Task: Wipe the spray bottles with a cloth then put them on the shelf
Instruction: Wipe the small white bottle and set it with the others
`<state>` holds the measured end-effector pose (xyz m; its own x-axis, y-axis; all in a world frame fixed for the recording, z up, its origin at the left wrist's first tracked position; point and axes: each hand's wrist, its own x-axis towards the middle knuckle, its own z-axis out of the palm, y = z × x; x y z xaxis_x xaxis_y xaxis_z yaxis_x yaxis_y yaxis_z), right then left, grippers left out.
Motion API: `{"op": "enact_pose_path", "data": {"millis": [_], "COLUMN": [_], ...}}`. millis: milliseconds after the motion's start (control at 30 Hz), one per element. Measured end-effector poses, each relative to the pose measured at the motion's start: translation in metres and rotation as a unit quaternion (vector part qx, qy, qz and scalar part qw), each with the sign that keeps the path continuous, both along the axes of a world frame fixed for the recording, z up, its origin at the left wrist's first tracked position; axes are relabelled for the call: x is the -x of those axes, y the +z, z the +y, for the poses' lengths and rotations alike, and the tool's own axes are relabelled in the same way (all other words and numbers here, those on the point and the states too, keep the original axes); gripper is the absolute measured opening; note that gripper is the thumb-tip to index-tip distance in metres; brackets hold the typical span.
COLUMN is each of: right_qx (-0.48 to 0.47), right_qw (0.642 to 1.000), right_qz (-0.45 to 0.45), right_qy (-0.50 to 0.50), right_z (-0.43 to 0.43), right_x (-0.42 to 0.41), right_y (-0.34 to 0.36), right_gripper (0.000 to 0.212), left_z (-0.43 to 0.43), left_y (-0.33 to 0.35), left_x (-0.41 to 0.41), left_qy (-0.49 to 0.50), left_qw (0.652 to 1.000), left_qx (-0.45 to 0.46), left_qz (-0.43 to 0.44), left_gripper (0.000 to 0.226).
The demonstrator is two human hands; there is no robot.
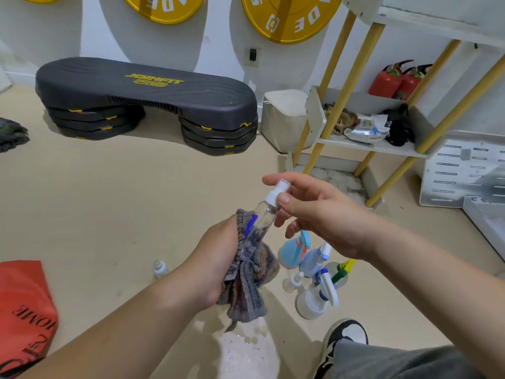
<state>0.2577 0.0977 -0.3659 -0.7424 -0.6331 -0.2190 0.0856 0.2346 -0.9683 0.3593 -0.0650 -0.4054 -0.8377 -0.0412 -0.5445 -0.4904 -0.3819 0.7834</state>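
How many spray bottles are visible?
7: clear plastic bottle in the striped cloth; small clear bottle alone on floor; clustered together: light-blue, blue, yellow-triggered, tiny clear, white. Maybe more hidden.

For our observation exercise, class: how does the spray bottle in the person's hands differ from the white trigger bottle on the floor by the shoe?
The held bottle is slim and clear; the trigger bottle is squat and white. The held bottle is tilted, its base in the cloth the left hand grips; the trigger bottle stands on the floor, untouched. Both have white spray heads.
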Motion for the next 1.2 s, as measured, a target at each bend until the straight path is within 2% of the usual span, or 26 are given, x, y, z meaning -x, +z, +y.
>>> {"op": "enact_pose_path", "data": {"millis": [67, 133, 200, 267, 333, 433, 600, 767, 867, 933, 1000, 1067, 1133, 1200], "right_qx": [-0.012, -0.017, -0.013, 0.003, 0.01, 0.023, -0.008, -0.016, -0.018, -0.021, -0.027, -0.025, -0.009, -0.003], "right_qw": [1.0, 0.999, 0.999, 0.997, 0.995, 0.994, 0.997, 0.997, 0.996, 0.996, 0.997, 0.998, 0.999, 0.999], "right_qz": [0.011, 0.011, -0.01, -0.047, -0.074, -0.106, -0.076, -0.061, -0.066, -0.057, -0.033, -0.014, -0.02, -0.036], "right_qy": [-0.002, -0.027, -0.052, -0.067, -0.066, -0.035, -0.012, -0.033, -0.056, -0.067, -0.067, -0.053, -0.037, -0.028], "right_z": [0.0, -0.002, -0.005, -0.01, -0.011, -0.008, -0.005, -0.005, -0.01, -0.012, -0.011, -0.008, -0.005, -0.002], "right_x": [0.0, -0.001, -0.004, -0.008, -0.008, -0.003, -0.004, -0.004, -0.011, -0.01, -0.008, -0.005, -0.003, 0.0], "right_y": [0.0, -0.003, -0.007, -0.008, -0.006, -0.002, 0.0, -0.002, -0.004, -0.005, -0.007, -0.007, -0.009, -0.009], "right_gripper": [0.019, 0.012, 0.015, 0.017, 0.018, 0.022, 0.024, 0.022, 0.019, 0.02, 0.017, 0.009, 0.009, 0.012], "left_z": [0.0, 0.001, 0.004, 0.008, 0.007, 0.005, 0.001, -0.002, 0.0, -0.001, -0.005, -0.009, -0.01, -0.009], "left_y": [0.0, -0.004, -0.003, 0.0, 0.003, 0.013, 0.012, 0.004, 0.002, 0.001, 0.003, 0.005, 0.004, -0.002], "left_x": [0.002, 0.005, 0.004, 0.001, -0.001, -0.001, -0.001, 0.002, -0.002, -0.001, 0.002, 0.004, 0.002, 0.002], "left_qy": [-0.008, -0.019, -0.012, -0.025, -0.029, -0.014, -0.028, -0.003, -0.049, -0.051, -0.043, -0.076, -0.092, -0.052], "left_qw": [1.0, 0.991, 0.969, 0.947, 0.94, 0.957, 0.974, 0.96, 0.91, 0.898, 0.939, 0.985, 0.996, 0.998], "left_qx": [0.027, 0.12, 0.213, 0.263, 0.266, 0.193, 0.13, 0.22, 0.336, 0.36, 0.28, 0.131, 0.006, -0.005], "left_qz": [0.012, 0.054, 0.124, 0.183, 0.212, 0.215, 0.186, 0.171, 0.237, 0.246, 0.193, 0.08, -0.005, -0.019], "left_gripper": [0.022, 0.03, 0.028, 0.025, 0.027, 0.036, 0.035, 0.02, 0.013, 0.016, 0.021, 0.026, 0.025, 0.026]}}
